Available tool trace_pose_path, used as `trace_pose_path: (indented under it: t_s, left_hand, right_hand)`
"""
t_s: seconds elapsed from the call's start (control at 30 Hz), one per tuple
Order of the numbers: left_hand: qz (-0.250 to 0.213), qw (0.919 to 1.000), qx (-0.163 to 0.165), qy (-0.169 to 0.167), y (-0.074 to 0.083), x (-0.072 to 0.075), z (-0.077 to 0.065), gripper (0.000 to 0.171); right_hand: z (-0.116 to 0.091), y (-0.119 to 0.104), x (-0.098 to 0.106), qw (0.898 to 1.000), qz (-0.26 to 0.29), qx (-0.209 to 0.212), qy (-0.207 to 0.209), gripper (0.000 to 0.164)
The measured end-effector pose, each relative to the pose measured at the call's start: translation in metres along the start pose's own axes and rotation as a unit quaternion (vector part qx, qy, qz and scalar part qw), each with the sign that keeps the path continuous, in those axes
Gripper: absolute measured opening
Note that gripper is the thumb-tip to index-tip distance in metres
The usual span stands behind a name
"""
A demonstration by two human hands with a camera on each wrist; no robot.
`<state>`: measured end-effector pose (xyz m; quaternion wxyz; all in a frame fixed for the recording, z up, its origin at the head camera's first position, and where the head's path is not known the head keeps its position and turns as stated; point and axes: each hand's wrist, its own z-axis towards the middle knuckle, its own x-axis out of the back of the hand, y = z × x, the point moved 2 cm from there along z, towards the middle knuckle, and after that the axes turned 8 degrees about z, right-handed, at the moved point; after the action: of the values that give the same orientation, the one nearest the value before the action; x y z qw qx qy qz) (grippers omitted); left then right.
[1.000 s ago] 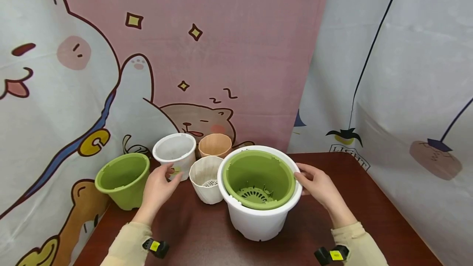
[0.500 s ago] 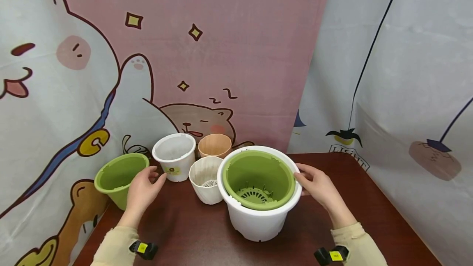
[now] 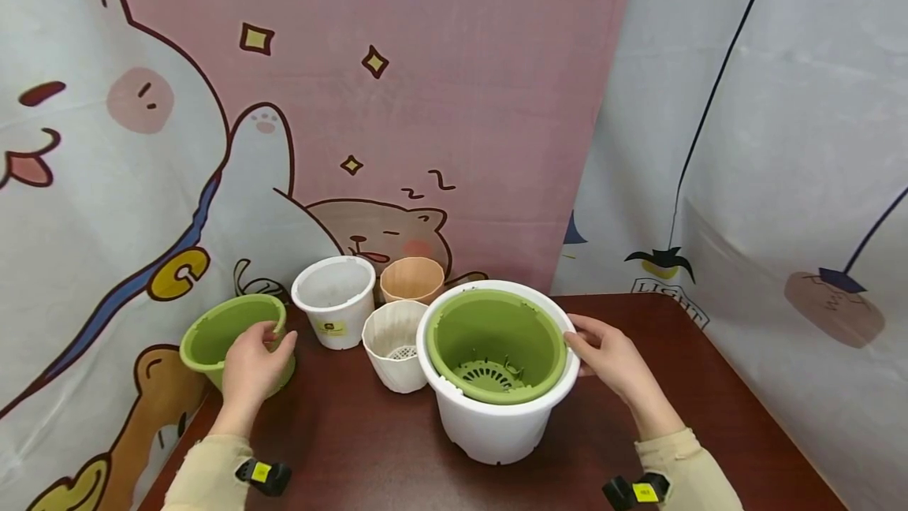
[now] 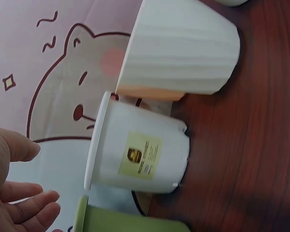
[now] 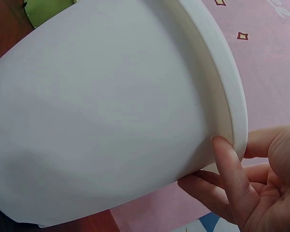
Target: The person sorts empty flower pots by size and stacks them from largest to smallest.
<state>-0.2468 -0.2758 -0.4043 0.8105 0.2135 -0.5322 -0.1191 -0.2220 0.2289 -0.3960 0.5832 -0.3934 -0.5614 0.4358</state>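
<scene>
My left hand (image 3: 250,365) overlaps the right side of a green flowerpot (image 3: 216,331) at the far left of the head view. In the left wrist view its thumb and fingers (image 4: 34,212) stand apart with nothing between them, close to the green pot's rim (image 4: 80,217). A large white flowerpot (image 3: 496,432) stands upright at centre right, a second green pot (image 3: 496,318) nested inside it. My right hand (image 3: 612,353) pinches the large pot's right rim; the right wrist view shows the thumb and fingers (image 5: 229,174) on both sides of that rim (image 5: 237,101).
Between the two green pots stand a smaller white pot (image 3: 340,310) with a yellow label, a ribbed cream pot (image 3: 396,365) and a peach pot (image 3: 411,278). All are on a dark red-brown table (image 3: 369,456). A printed cloth (image 3: 482,101) hangs close behind.
My left hand has moved left, from in front of the small white pot to the green pot at the far left. The right hand keeps its grip on the large white pot's rim.
</scene>
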Motion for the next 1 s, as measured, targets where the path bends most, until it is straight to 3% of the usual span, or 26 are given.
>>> trace_pose_path:
  t_s: [0.57,1.0]
  left_hand:
    - [0.047,0.9974,0.055,-0.002,-0.045,0.031,0.003,0.060]
    - [0.069,0.9905,0.114,-0.036,-0.076,0.046,0.003,0.068]
  right_hand:
    - [0.000,-0.001,0.000,1.000,0.004,0.001,-0.001,0.048]
    - [-0.001,-0.002,0.000,1.000,0.002,-0.002,-0.002,0.049]
